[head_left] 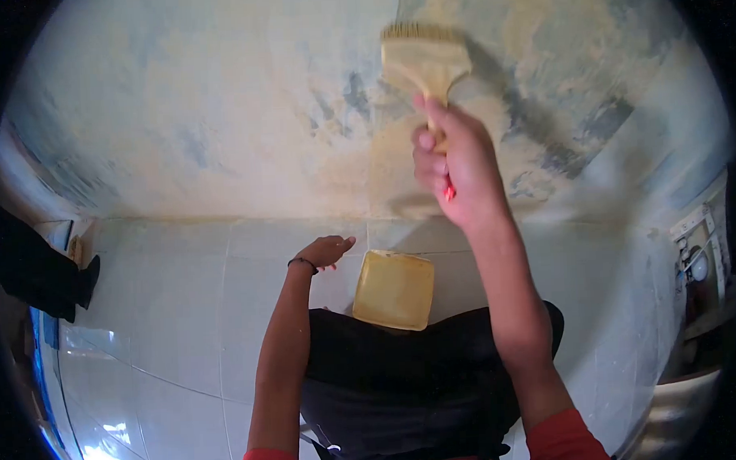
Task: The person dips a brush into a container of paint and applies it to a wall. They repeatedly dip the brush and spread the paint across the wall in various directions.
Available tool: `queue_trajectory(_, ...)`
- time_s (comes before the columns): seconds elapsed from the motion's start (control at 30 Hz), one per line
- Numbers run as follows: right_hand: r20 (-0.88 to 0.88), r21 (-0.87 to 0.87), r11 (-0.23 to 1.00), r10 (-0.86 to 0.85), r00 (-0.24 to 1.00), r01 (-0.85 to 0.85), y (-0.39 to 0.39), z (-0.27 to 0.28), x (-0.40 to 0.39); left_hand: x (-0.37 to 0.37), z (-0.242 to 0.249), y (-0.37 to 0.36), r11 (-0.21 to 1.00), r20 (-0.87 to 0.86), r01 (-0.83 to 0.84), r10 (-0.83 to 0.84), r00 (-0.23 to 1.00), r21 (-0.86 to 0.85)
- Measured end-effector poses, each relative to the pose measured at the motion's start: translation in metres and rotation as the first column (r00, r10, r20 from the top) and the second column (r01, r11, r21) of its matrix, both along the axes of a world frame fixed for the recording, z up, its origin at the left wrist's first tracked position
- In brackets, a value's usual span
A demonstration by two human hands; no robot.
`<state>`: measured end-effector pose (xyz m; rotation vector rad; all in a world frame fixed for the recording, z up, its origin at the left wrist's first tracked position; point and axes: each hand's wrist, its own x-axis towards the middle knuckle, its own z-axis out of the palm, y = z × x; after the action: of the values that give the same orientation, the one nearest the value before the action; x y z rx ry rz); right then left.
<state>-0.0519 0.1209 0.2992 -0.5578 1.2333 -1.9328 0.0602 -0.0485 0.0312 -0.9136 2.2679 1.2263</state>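
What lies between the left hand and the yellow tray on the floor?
Nothing: in the head view, only bare floor tile separates the left hand from the yellow tray.

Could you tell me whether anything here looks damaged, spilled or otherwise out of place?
The wall looks patchy: uneven cream smears lie over grey-blue blotches, most marked around the wide cream-coated paintbrush gripped by the right hand. The square yellow tray sits flat on the pale tiled floor, with no spill visible around it.
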Motion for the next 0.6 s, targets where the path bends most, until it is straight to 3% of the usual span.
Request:
queue_trajectory(0.07,-0.163,-0.120,0.992,-0.050,0.985,0.031,-0.005,0.032,-0.003,0.002,-0.003,0.000,1.000,-0.003,-0.002,0.002,1.000,-0.012)
queue_trajectory(0.2,-0.291,-0.283,0.959,-0.097,0.952,0.011,-0.014,0.103,-0.017,0.004,-0.003,-0.001,1.000,-0.039,0.018,-0.019,0.999,-0.013)
queue_trajectory(0.27,-0.435,-0.356,0.930,-0.078,0.897,-0.092,-0.022,0.132,-0.032,0.005,0.002,0.002,1.000,-0.030,-0.012,0.012,0.999,-0.002)
queue_trajectory(0.37,-0.442,-0.423,0.898,-0.086,0.893,-0.123,-0.033,0.159,-0.032,0.003,-0.002,0.001,1.000,-0.023,-0.004,0.004,1.000,-0.001)
queue_trajectory(0.47,-0.407,-0.380,0.916,-0.039,0.912,-0.131,-0.061,0.161,-0.062,0.002,-0.003,-0.001,1.000,-0.014,-0.010,0.010,1.000,0.008)
queue_trajectory(0.6,-0.437,-0.318,0.934,0.005,0.899,-0.160,-0.060,0.120,-0.061,0.003,-0.001,-0.002,1.000,-0.022,-0.009,0.009,1.000,0.002)
